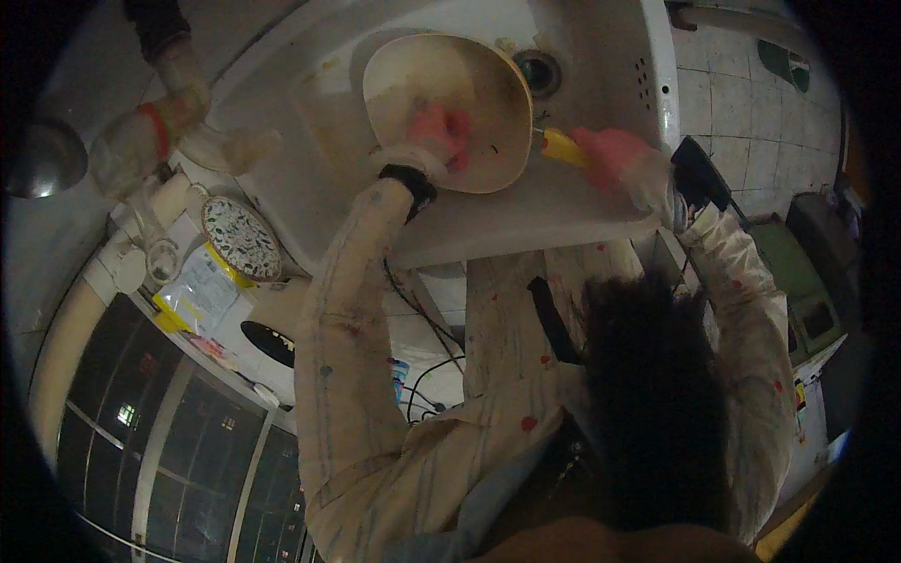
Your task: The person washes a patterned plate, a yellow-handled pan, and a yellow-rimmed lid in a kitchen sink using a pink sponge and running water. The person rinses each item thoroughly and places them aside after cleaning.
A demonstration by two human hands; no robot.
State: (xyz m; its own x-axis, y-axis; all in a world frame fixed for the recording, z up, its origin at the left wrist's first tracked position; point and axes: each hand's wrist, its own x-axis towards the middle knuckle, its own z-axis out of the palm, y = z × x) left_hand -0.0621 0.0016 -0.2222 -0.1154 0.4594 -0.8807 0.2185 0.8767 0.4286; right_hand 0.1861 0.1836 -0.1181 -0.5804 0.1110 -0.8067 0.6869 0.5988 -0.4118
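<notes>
A cream-coloured, rounded shallow basin (394,77) is in the large white sink, close to the drain (538,73). My left hand (440,134), pinkish with a pale translucent cuff and a dark band at the wrist, is over the basin's inner face with its fingers curled; whether it holds something is too blurred to tell. To the right of the basin, my right hand (612,158) grips the yellow handle (563,148) of a tool. A thin metal part of that tool points at the basin's right rim; its far end is not clear.
The sink's wall (338,243) runs between me and the basin. Faucet and pipe-like fittings (169,134) stand at upper left. Beside the sink lie a speckled oval object (241,238) and a yellow-and-white packet (204,288). Black cables (422,310) hang below my left arm.
</notes>
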